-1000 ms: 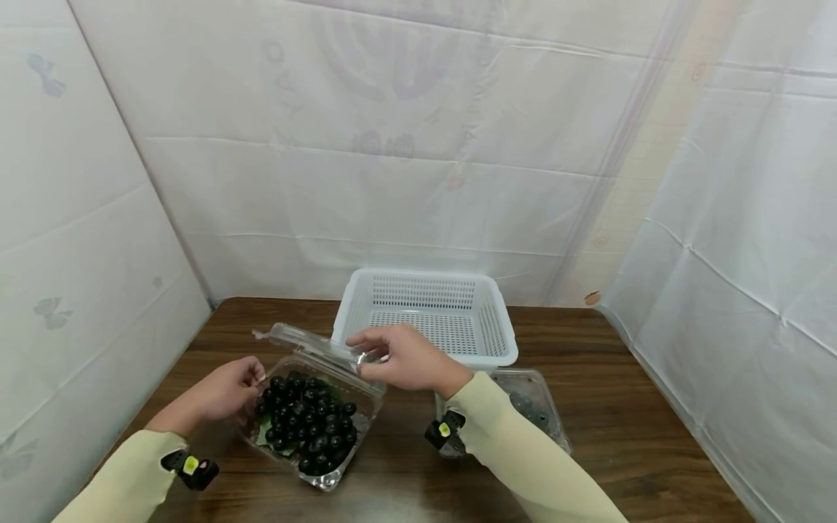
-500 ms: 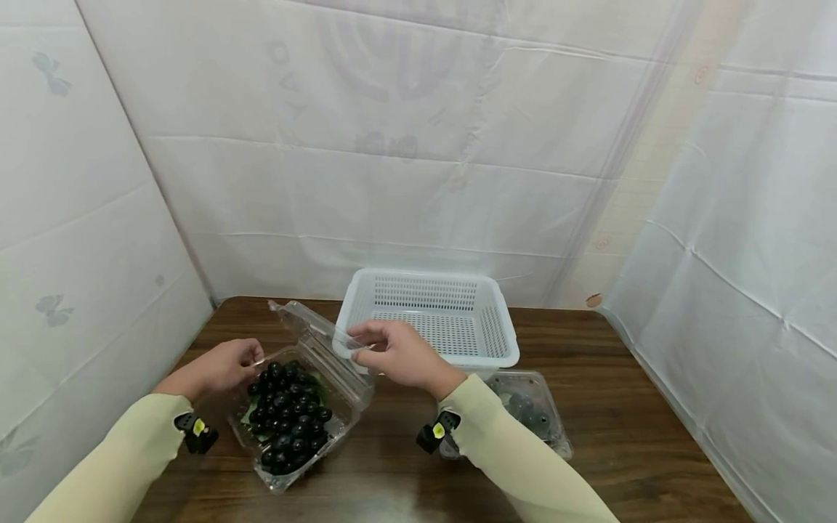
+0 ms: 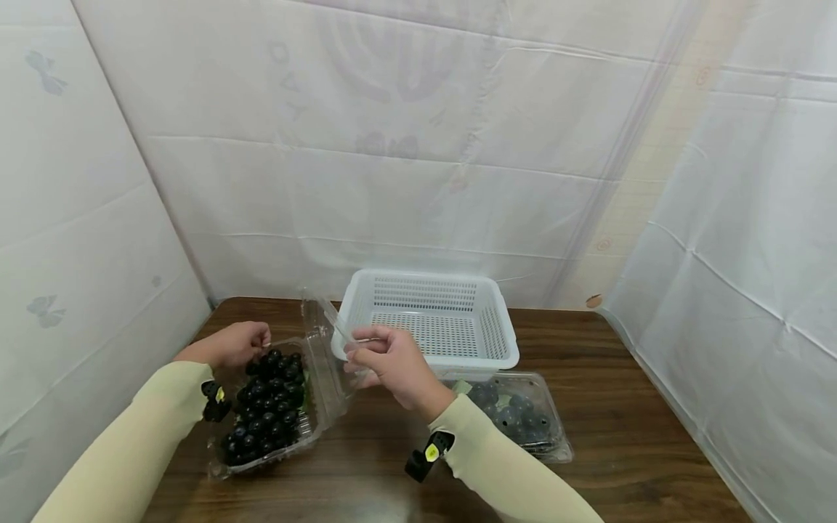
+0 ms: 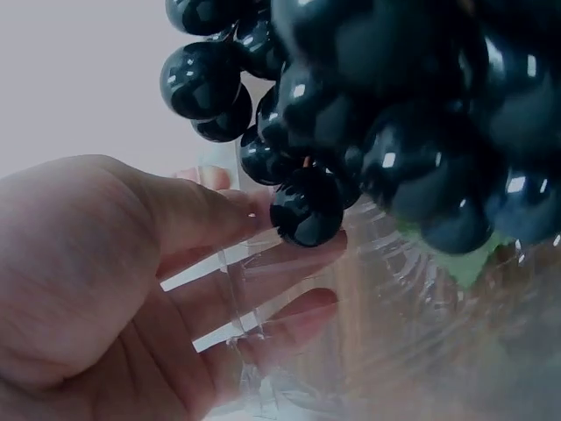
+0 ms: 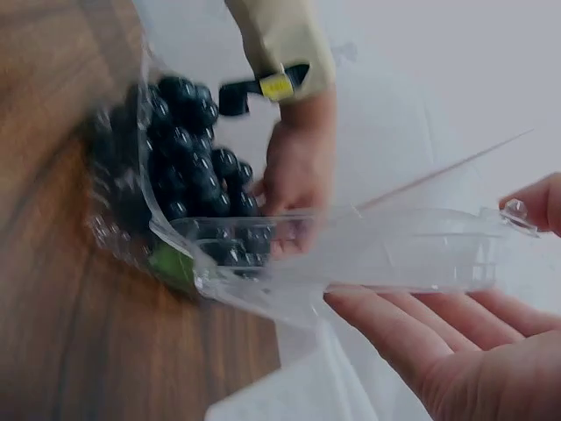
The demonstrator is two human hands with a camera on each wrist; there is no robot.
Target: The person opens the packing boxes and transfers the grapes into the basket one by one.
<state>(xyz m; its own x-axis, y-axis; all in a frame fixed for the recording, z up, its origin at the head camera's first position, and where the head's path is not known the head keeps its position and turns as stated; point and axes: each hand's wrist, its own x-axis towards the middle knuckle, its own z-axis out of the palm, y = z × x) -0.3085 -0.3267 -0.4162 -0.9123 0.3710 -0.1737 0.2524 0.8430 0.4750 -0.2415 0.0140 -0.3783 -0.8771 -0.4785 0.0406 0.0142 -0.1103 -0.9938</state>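
An opened clear plastic clamshell box (image 3: 317,399) stands on the table at the left, turned at an angle. Dark grapes (image 3: 261,414) fill it, with some green leaf showing beneath them. My left hand (image 3: 230,345) grips the box's far-left wall; in the left wrist view its thumb (image 4: 202,215) and fingers pinch the clear plastic beside the grapes. With my right hand (image 3: 395,367) I hold the raised lid (image 5: 412,254) by its edge, thumb on one side and fingers along the other. The lid stands up, overlapping the basket's left corner in the head view.
A white slotted plastic basket (image 3: 425,274) stands at the back middle of the wooden table (image 3: 621,421). Behind my right forearm lies a second clamshell box (image 3: 556,432), closed, with dark grapes inside. White sheeting (image 3: 418,181) walls off the back and both sides.
The box of grapes has slid left and turned, and its lid has swung more upright. My left hand has moved up and slightly right, away from me, still on the box; my right hand keeps the lid.
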